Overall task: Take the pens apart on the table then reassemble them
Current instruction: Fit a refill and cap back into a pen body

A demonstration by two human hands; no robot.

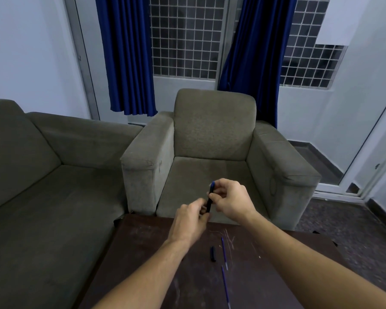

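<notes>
Hands: your right hand point(228, 200) pinches the slim dark-blue plastic pen point(210, 198); left hand point(191, 219) seemingly grips its lower end; pull straight.

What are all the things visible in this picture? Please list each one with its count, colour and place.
pen: 1, dark blue, held upright above the table's far edge
cap: 1, black, lying on the table
refills: 2, thin, blue, on the table right of the cap, one nearer the camera
table: 1, dark brown, scratched, bottom centre
armchair: 1, grey-green, behind the table
sofa: 1, grey-green, left
curtains: 2, blue, at the grilled window
left hand: 1, fingers at the pen's lower end
right hand: 1, gripping the pen's upper part
</notes>
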